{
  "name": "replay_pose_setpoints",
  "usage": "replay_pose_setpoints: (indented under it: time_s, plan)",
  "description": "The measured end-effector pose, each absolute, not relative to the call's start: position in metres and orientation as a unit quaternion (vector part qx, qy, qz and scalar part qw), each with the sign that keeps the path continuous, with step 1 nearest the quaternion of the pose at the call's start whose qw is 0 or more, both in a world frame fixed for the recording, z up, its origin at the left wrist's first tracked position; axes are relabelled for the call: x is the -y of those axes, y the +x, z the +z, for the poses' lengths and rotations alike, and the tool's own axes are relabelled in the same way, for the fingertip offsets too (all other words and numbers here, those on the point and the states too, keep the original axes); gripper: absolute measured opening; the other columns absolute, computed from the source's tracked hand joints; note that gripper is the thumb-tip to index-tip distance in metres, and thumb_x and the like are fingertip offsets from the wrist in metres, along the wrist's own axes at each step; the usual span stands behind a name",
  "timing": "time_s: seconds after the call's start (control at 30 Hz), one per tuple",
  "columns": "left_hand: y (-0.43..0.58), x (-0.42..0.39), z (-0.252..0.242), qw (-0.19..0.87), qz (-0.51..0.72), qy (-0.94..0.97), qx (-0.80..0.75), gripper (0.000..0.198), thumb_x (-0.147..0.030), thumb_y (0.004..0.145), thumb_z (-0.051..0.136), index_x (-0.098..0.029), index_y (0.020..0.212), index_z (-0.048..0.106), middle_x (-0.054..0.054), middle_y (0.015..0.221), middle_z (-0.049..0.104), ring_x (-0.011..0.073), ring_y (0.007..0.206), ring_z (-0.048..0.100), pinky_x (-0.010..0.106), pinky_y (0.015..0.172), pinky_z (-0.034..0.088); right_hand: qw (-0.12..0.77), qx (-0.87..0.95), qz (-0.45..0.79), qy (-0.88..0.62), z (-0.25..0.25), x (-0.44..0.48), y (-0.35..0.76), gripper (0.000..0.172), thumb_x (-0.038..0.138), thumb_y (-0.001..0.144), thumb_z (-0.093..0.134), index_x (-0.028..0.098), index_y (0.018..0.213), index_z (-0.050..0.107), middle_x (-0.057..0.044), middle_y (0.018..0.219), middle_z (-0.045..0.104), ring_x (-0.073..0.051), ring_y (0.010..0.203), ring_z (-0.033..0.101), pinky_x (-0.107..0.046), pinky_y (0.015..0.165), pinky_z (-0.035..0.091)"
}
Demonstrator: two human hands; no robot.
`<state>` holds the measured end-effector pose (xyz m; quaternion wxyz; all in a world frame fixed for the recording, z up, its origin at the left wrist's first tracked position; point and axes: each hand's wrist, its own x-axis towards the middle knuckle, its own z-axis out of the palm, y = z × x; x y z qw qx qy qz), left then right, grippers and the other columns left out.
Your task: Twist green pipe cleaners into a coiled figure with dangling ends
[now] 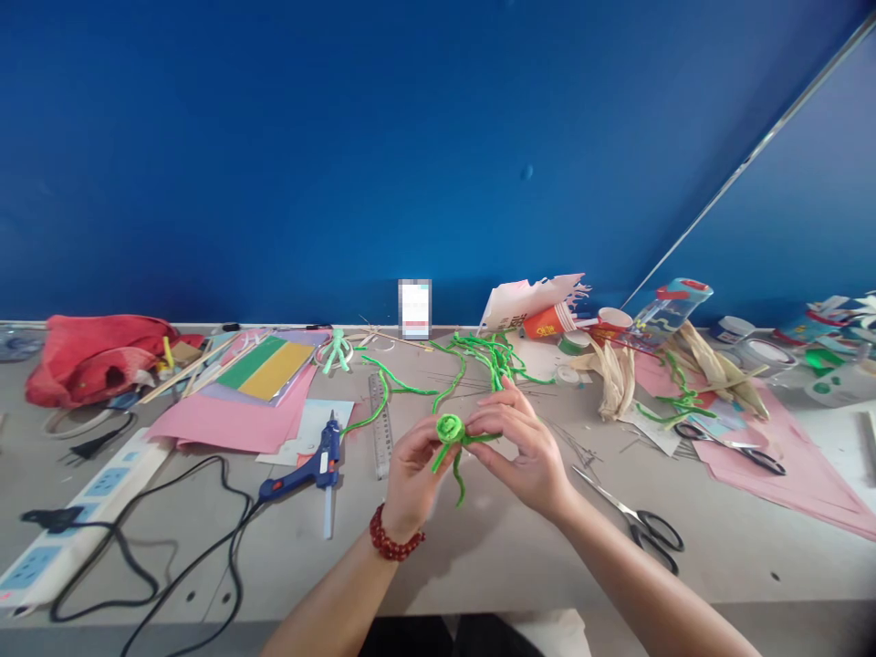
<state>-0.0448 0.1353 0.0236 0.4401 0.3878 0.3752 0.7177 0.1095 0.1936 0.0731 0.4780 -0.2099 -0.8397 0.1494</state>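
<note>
Between my hands, over the front middle of the table, is a green pipe cleaner piece, coiled into a round spiral on top with loose ends sticking out below. My left hand is closed around its left side, a red bead bracelet on that wrist. The fingers of my right hand pinch a strand at the right of the coil. Just beyond my hands lies a tangle of green pipe cleaners. A clear ruler rests left of my left hand.
A blue glue gun lies at left, its black cable running past a white power strip. Scissors lie right of my right forearm, with a second pair of scissors beyond. Pink sheets and an orange paper cup sit farther back.
</note>
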Motion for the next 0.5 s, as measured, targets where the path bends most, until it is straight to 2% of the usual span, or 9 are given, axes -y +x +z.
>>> replay_pose_setpoints:
  time_s: [0.2, 0.5]
  plan:
    - [-0.045, -0.1351, 0.0234, 0.436, 0.718, 0.394, -0.374, 0.01, -0.03, 0.074, 0.083, -0.023, 0.076, 0.078, 0.004, 0.084, 0.069, 0.019, 0.083, 0.062, 0.03, 0.075, 0.05, 0.48, 0.836, 0.172, -0.201, 0.0728, -0.1931, 0.1088, 0.003, 0.023, 0.089, 0.068, 0.025, 0.09, 0.066, -0.002, 0.085, 0.076, -0.024, 0.093, 0.066, -0.055, 0.107, 0.042]
    - [-0.0457, -0.1351, 0.0218, 0.427, 0.71, 0.41, -0.381, 0.009, -0.031, 0.077, 0.08, -0.022, 0.077, 0.077, 0.005, 0.086, 0.069, 0.0195, 0.084, 0.062, 0.031, 0.075, 0.051, 0.485, 0.833, 0.185, -0.192, 0.0721, -0.1931, 0.1084, 0.004, 0.022, 0.09, 0.068, 0.025, 0.089, 0.066, -0.001, 0.085, 0.075, -0.023, 0.092, 0.066, -0.056, 0.11, 0.038]
